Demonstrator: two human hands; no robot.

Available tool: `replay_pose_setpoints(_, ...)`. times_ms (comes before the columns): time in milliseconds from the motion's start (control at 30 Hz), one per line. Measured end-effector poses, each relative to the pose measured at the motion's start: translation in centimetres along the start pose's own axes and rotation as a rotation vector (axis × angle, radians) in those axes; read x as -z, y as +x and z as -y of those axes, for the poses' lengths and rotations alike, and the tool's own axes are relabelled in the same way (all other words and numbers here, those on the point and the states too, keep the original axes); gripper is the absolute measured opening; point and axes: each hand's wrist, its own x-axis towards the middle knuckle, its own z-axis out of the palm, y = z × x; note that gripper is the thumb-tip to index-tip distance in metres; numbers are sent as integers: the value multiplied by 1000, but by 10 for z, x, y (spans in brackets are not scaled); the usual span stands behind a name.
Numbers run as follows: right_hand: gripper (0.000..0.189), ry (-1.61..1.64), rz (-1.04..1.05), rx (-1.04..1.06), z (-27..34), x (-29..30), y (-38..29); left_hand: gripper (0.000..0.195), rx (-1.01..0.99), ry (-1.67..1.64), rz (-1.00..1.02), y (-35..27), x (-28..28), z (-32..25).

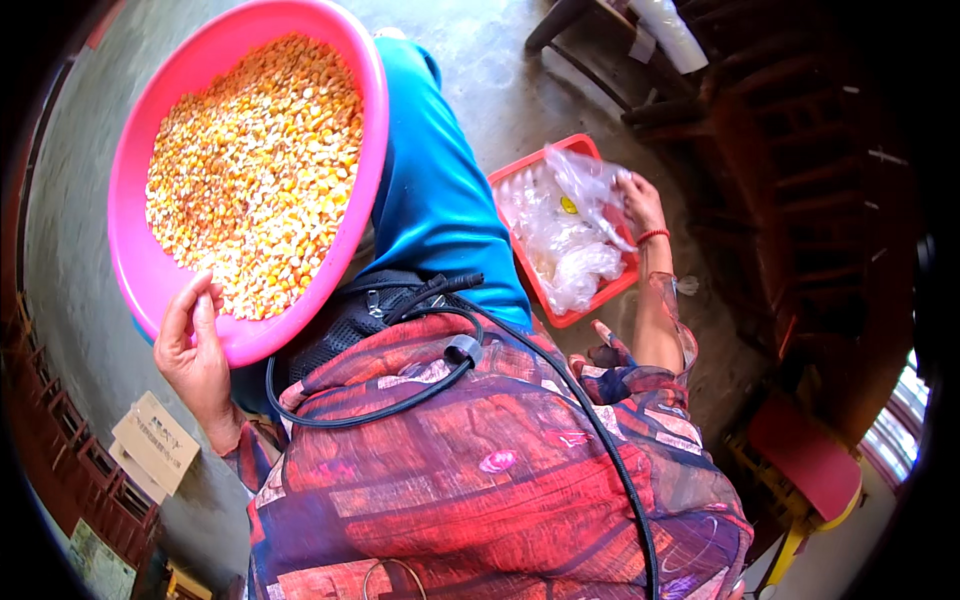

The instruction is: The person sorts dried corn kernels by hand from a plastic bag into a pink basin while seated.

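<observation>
A pink plastic basin full of dried corn kernels rests on my lap, to the left in the head view. My left hand is at its near rim, with thumb and fingertips together by the kernels; whether they pinch a kernel cannot be told. On the right, my right hand, with a red bracelet at the wrist, grips the edge of a clear plastic bag. That bag is raised over a red plastic basket, where more crumpled clear plastic bags lie.
Flattened cardboard lies on the concrete floor at lower left. Dark wooden furniture bearing a roll of clear plastic stands at the top. A chair with a red seat is at lower right. A black cord crosses my shirt.
</observation>
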Motion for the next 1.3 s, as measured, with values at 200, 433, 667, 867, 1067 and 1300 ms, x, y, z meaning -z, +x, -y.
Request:
replay_pose_setpoints(200, 12, 184, 236, 850, 137, -109, -74, 26, -57, -149, 65, 0, -8, -35)
replay_pose_setpoints(433, 19, -246, 494, 1545, 193, -221, -193, 66, -74, -944, 287, 14, -48, -85)
replay_pose_setpoints(667, 43, -344, 871, 1484, 190, -243, -209, 20, 11, -904, -17, 32, -26, -42)
replay_pose_setpoints(867, 65, -383, 321, 1619, 219, -255, -207, 20, 41, -934, -85, 39, -12, -43)
replay_pose_setpoints(1067, 7, -435, 210, 1702, 242, -279, -172, 21, 105, -880, 73, 39, 17, -37)
replay_pose_setpoints(1300, 4, -174, 521, 1292, 274, -293, -182, 14, -181, 51, -176, 48, 46, -5)
